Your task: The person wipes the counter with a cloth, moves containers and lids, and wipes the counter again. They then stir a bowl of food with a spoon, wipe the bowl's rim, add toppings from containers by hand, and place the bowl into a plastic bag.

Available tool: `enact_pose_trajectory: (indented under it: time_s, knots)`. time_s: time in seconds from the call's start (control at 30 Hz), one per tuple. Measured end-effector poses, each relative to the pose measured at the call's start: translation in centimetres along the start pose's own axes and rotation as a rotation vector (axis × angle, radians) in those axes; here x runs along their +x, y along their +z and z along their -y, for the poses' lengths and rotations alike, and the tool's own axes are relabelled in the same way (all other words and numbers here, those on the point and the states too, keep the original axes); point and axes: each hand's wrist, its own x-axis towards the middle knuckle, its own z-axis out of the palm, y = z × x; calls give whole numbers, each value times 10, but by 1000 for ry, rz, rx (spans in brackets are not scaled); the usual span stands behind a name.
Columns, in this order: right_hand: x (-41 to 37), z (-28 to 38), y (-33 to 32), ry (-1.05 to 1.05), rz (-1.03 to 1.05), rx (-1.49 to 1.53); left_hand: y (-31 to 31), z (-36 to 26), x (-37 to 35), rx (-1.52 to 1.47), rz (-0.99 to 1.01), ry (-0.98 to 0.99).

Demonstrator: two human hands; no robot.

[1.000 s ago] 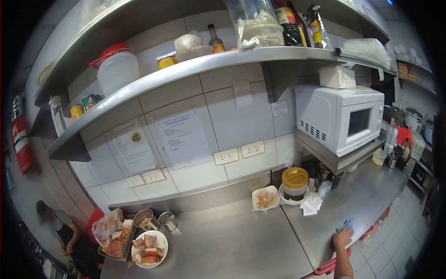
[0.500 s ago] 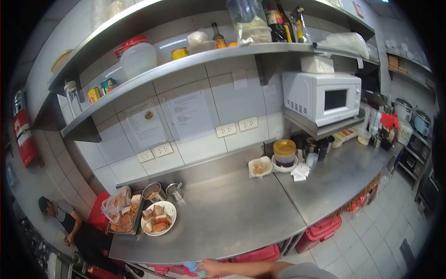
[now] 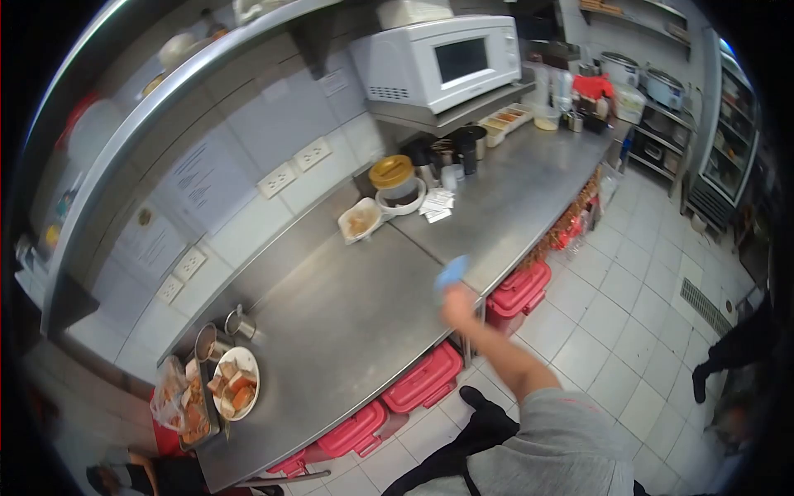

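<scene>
My right hand (image 3: pixel 457 306) reaches over the front edge of the steel worktable (image 3: pixel 347 306), close to the seam between its two sections. Its fingers are closed on a light-blue cloth (image 3: pixel 452 273), which appears to be at the table surface. My left hand is out of view. Beyond the cloth are white paper packets (image 3: pixel 437 205), a tub with a yellow lid (image 3: pixel 391 172) and a small white dish of food (image 3: pixel 361 221). At the table's far left end stands a white bowl of meat chunks (image 3: pixel 236 384).
A tray with bagged meat (image 3: pixel 194 409) and two metal pots (image 3: pixel 241 323) are beside the bowl. The microwave (image 3: pixel 447 62) sits on a shelf above the table. Red lidded bins (image 3: pixel 423 376) stand underneath. One person is at lower left; another person's dark-clothed leg (image 3: pixel 736 351) shows at right.
My view has swung right and down, showing more floor and my own body. My right hand with the blue cloth has moved from the front edge, right and onto the table near the seam.
</scene>
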Motion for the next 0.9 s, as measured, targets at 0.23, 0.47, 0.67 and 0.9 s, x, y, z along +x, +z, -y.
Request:
enact_pose_trajectory:
  time_s: [0.23, 0.47, 0.67, 0.9]
  knots:
    - [-212, 199, 58, -831, 1043, 980, 66, 27, 6, 77, 130, -87]
    - [-64, 90, -33, -918, 636, 228, 155, 78, 4, 136, 241, -158]
    - [65, -202, -98, -604, 37, 170, 254, 147, -3, 127, 329, -202]
    - [66, -477, -252, 884, -283, 508, 357, 216, 47, 82, 540, -167]
